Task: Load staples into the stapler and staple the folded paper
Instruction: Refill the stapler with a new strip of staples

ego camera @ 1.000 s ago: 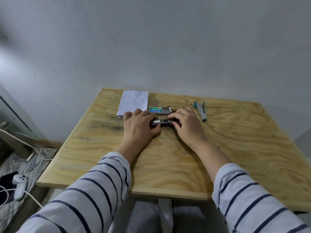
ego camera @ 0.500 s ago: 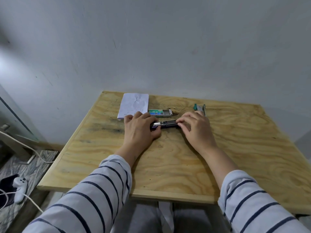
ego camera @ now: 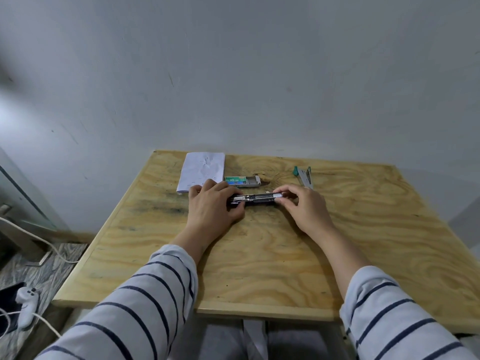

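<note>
**Two hands hold a stapler flat on a plywood table**

A person in a striped long-sleeved top sits at a plywood table (ego camera: 259, 255) set against a grey wall, seen from a camera on their head. Both hands meet near the far middle of the table over a dark stapler (ego camera: 255, 198), which lies lengthwise from left to right with its metal staple channel showing on top. The left hand (ego camera: 211, 207) curls around the stapler's left end, fingers over the far side and thumb at the near side. The right hand (ego camera: 302, 207) pinches the stapler's right end between thumb and fingertips.

Just behind the stapler lies a small green staple box (ego camera: 242, 181), its inner tray slid partly out to the right. To the left of the box, a folded white paper (ego camera: 202, 171) lies flat near the table's far edge, its near corner close to the left hand's knuckles. Behind the right hand lies a second stapler (ego camera: 304, 175) with a green end, partly hidden by the fingers.

On the floor at the lower left lie a white controller (ego camera: 26, 305) and a white cable (ego camera: 39, 240).
</note>
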